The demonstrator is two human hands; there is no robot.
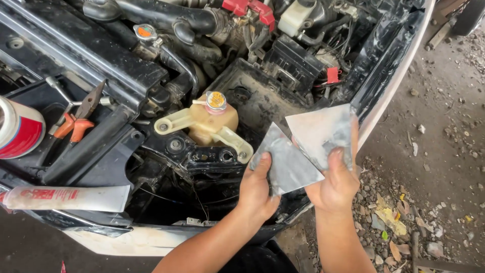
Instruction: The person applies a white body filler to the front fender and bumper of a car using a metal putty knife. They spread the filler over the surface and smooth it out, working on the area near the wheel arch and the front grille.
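Hands are working over an engine bay — the left hand (256,189) is pinching a grey sheet (284,163), thumb on top, while the right hand (335,184) is gripping a second sheet (318,132) overlapping the first. Both sheets are hovering just beside a yellowish tank (211,123). Pliers (76,119) are resting on the frame, well apart — near a can (17,129) and tube (65,197).

left hand (256,189) — bare, no glove | right hand (334,184) — bare | forearms uncovered, no sleeves
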